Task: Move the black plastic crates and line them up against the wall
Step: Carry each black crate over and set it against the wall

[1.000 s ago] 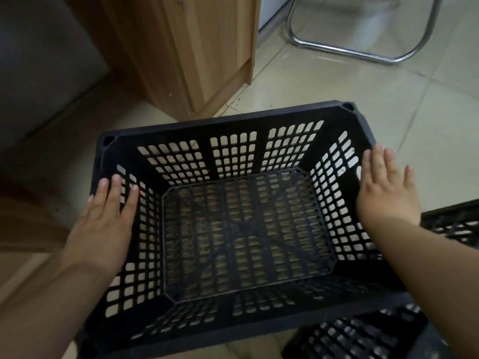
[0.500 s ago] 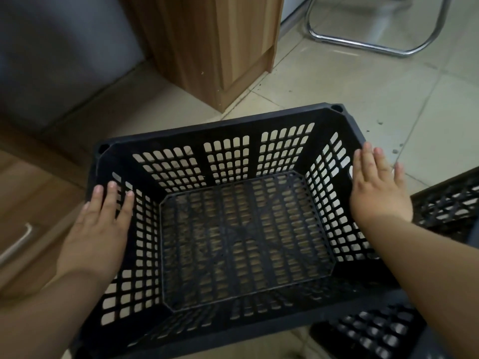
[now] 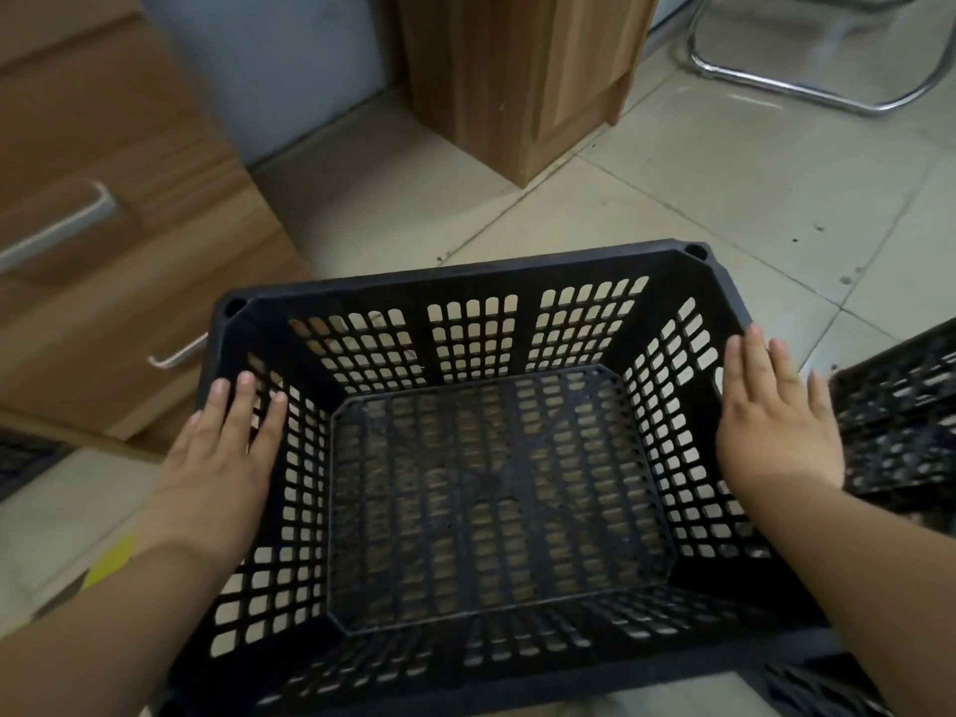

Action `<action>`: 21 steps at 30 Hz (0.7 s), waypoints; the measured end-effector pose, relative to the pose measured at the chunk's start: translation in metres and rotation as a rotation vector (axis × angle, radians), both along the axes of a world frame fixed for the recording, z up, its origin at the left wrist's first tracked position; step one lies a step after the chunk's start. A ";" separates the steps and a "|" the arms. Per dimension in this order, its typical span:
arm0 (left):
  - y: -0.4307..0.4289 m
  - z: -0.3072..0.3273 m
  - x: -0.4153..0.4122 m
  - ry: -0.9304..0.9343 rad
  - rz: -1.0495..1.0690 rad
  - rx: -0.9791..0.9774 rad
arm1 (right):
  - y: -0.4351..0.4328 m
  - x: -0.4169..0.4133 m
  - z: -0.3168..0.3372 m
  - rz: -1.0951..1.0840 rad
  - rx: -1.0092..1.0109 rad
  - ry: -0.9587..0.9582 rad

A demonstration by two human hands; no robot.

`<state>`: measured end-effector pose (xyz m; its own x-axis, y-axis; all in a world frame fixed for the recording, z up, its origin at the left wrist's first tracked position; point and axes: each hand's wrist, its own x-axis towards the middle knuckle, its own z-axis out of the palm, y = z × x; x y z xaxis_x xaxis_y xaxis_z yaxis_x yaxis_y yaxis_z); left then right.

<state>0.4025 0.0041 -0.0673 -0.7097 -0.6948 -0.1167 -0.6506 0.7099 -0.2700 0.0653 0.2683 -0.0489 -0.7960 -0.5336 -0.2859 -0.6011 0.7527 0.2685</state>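
A black plastic crate point(image 3: 465, 274) fills the lower middle of the frame, open side up and empty, its long axis running left to right. The left hand point(image 3: 222, 458) lies flat against the outside of the crate's left short wall, and the right hand point(image 3: 776, 421) lies flat against the right one. On both hands the fingers are straight and close together, pointing toward the far rim and pressing on the wall without curling round anything. The thumbs are out of view. The crate looks clamped between the two palms and carried above the tiled floor point(image 3: 724, 199), though its underside cannot be seen.

The grey-blue wall point(image 3: 289, 69) shows at the top of the frame, left of centre, between a drawer unit point(image 3: 103, 225) on the left and a wooden cabinet point(image 3: 517, 69) at top centre. It lies up and a little left of the crate's far long side, with bare floor between them. The coming move is therefore likely a carry up-frame into that gap, bringing the far long side to the wall.

The left hand is the nearer one to the drawer unit, whose lower handle sits just beside the crate's far left corner, so that side has the least room. A second crate point(image 3: 900, 421) sits at the right edge, just beside the right hand.
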 end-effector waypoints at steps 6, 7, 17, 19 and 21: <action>0.012 0.000 0.050 -0.003 0.128 0.067 | -0.011 0.034 0.003 0.120 0.043 0.031; 0.012 -0.001 0.059 -0.003 0.132 0.054 | -0.015 0.039 0.004 0.134 0.039 0.020; -0.014 0.023 0.165 0.109 0.106 -0.079 | -0.035 0.107 0.031 0.291 0.046 -0.051; -0.009 0.037 0.185 0.074 0.150 -0.057 | -0.038 0.121 0.046 0.322 0.057 -0.046; 0.000 0.055 0.203 0.052 0.180 -0.040 | -0.039 0.132 0.064 0.340 0.059 -0.052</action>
